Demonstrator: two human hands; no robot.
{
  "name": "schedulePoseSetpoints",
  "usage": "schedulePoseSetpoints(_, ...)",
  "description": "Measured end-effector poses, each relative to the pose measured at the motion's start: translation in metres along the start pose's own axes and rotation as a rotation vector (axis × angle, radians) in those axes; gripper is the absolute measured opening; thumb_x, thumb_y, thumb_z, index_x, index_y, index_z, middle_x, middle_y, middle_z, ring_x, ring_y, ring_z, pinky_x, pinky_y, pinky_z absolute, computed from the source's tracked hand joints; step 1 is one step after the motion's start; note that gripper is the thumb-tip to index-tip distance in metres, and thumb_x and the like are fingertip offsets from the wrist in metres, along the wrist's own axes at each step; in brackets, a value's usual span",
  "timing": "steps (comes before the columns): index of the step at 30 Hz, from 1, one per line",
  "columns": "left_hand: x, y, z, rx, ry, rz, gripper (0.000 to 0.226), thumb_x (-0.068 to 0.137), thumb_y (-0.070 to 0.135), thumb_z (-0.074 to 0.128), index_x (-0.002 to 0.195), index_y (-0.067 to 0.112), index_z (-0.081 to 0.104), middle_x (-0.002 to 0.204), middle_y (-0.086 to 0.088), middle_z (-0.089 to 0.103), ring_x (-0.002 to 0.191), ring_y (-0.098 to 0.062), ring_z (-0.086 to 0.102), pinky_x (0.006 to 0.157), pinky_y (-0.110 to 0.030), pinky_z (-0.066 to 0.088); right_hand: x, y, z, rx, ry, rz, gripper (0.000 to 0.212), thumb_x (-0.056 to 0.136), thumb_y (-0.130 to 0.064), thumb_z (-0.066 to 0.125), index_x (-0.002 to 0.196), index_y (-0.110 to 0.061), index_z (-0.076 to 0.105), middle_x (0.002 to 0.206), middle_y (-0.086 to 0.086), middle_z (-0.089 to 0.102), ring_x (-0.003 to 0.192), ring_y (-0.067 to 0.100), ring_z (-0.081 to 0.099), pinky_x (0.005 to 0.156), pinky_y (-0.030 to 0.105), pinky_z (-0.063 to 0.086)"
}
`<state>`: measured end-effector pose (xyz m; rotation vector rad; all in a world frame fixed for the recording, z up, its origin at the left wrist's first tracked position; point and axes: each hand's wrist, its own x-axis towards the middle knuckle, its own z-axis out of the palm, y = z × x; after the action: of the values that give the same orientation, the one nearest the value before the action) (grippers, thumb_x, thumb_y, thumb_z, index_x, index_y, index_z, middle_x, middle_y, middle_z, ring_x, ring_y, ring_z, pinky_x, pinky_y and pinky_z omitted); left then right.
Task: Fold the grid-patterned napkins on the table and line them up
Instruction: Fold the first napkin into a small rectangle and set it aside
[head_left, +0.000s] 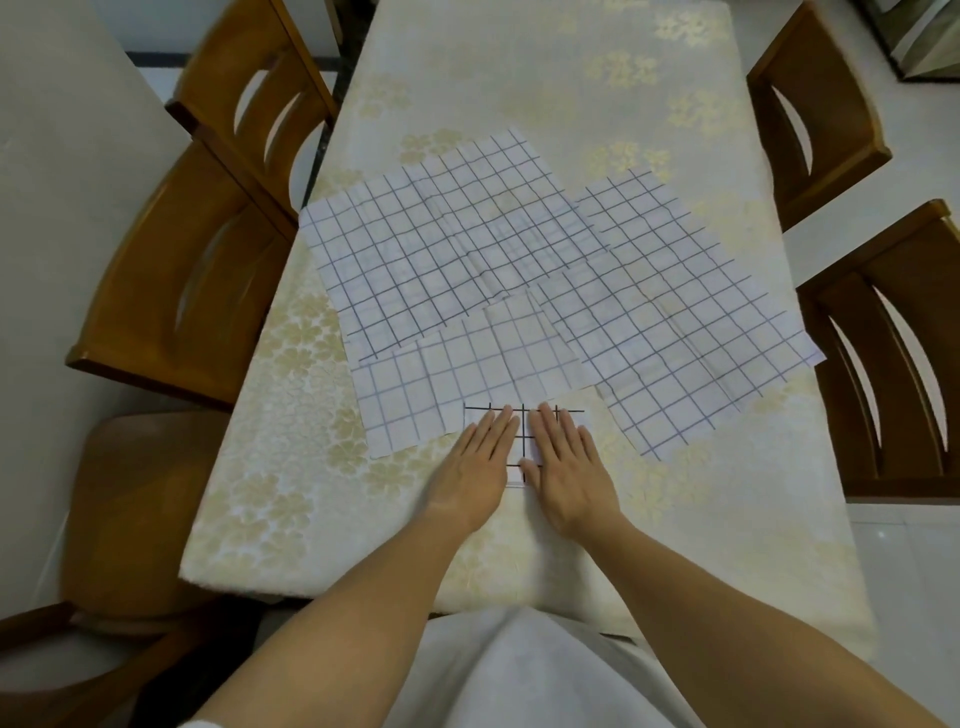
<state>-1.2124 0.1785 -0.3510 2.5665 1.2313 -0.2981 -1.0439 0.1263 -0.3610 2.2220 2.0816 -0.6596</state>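
A small folded grid-patterned napkin lies near the table's front edge. My left hand and my right hand press flat on it side by side, fingers straight, covering most of it. Behind it lie unfolded grid napkins, overlapping: one at the front left, a large one at the back left, one in the middle back, and one on the right reaching the table's right edge.
The table carries a cream cloth with gold flowers. Wooden chairs stand on the left and on the right. A round wooden stool is at the front left.
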Motion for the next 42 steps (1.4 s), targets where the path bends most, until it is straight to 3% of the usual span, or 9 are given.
schedulePoseSetpoints(7,-0.023,-0.011,0.006,-0.048,-0.013,-0.083,0.069,0.107,0.015,0.025,0.157,0.01,-0.024,0.164,-0.005,-0.032,0.152,-0.019,-0.028,0.128,-0.039,-0.008,-0.015,0.022,0.0,-0.045,0.003,0.065,0.079,0.098,-0.069,0.004,0.155,-0.022,-0.024,0.162,-0.004,-0.032,0.149,0.019,-0.03,0.125,0.041,-0.009)
schedulePoseSetpoints(11,-0.027,-0.008,-0.001,-0.117,0.042,-0.111,0.068,0.106,0.01,0.026,0.159,0.012,-0.016,0.166,-0.003,-0.027,0.152,-0.016,-0.027,0.125,-0.035,-0.015,-0.016,0.011,-0.007,0.032,0.081,0.124,0.075,0.099,-0.064,0.002,0.158,-0.021,-0.016,0.164,-0.002,-0.025,0.151,0.019,-0.024,0.126,0.041,-0.005)
schedulePoseSetpoints(14,-0.014,0.0,-0.017,-0.145,0.103,-0.102,0.069,0.105,0.009,0.03,0.16,0.01,-0.012,0.166,-0.002,-0.023,0.152,-0.014,-0.024,0.124,-0.033,-0.016,0.0,-0.012,-0.016,0.073,0.115,0.047,0.065,0.106,-0.049,0.012,0.159,-0.018,-0.009,0.165,-0.003,-0.018,0.153,0.018,-0.019,0.127,0.04,-0.002)
schedulePoseSetpoints(18,0.012,0.016,-0.027,-0.166,0.009,-0.138,0.071,0.108,0.019,0.032,0.16,0.011,-0.015,0.167,-0.001,-0.022,0.154,-0.015,-0.021,0.126,-0.033,-0.012,0.029,-0.033,-0.021,0.118,-0.013,0.007,0.076,0.105,-0.037,0.037,0.159,-0.015,-0.012,0.165,0.001,-0.019,0.152,0.023,-0.02,0.126,0.044,0.001)
schedulePoseSetpoints(21,0.012,0.02,-0.019,-0.2,-0.041,-0.161,0.069,0.108,0.019,0.028,0.16,0.013,-0.017,0.167,-0.001,-0.025,0.153,-0.015,-0.024,0.125,-0.033,-0.013,0.025,-0.03,-0.012,0.025,-0.05,0.02,0.067,0.107,-0.038,0.023,0.158,-0.016,-0.015,0.165,0.002,-0.023,0.152,0.023,-0.022,0.126,0.045,0.001)
schedulePoseSetpoints(24,0.003,0.012,-0.008,-0.174,-0.003,-0.138,0.07,0.106,0.01,0.025,0.158,0.014,-0.022,0.164,-0.001,-0.032,0.152,-0.015,-0.027,0.126,-0.034,-0.011,0.007,-0.017,-0.006,0.02,-0.026,0.046,0.063,0.106,-0.052,0.004,0.156,-0.023,-0.021,0.161,-0.006,-0.031,0.148,0.017,-0.031,0.125,0.041,-0.011)
schedulePoseSetpoints(34,-0.04,-0.01,0.003,-0.074,0.031,-0.165,0.078,0.094,-0.001,0.023,0.155,0.007,-0.026,0.161,-0.007,-0.037,0.15,-0.021,-0.031,0.128,-0.04,-0.005,-0.021,0.02,-0.007,-0.026,0.001,0.121,0.076,0.097,-0.06,-0.008,0.155,-0.014,-0.023,0.161,0.002,-0.034,0.149,0.019,-0.031,0.124,0.039,-0.014)
schedulePoseSetpoints(38,-0.019,0.008,-0.009,-0.122,0.121,-0.114,0.074,0.1,0.002,0.024,0.157,0.01,-0.022,0.164,-0.005,-0.031,0.152,-0.018,-0.027,0.128,-0.038,-0.008,-0.006,-0.011,-0.015,0.012,0.096,0.021,0.064,0.106,-0.045,0.007,0.157,-0.015,-0.017,0.163,0.001,-0.027,0.151,0.018,-0.025,0.125,0.038,-0.009)
schedulePoseSetpoints(42,0.013,0.018,-0.018,-0.132,0.035,-0.176,0.068,0.109,0.023,0.026,0.155,0.013,-0.024,0.165,-0.002,-0.027,0.153,-0.016,-0.023,0.127,-0.036,-0.011,0.016,-0.031,-0.015,0.021,0.035,-0.014,0.065,0.107,-0.042,0.016,0.156,-0.017,-0.018,0.163,0.0,-0.026,0.151,0.02,-0.025,0.124,0.038,-0.013)
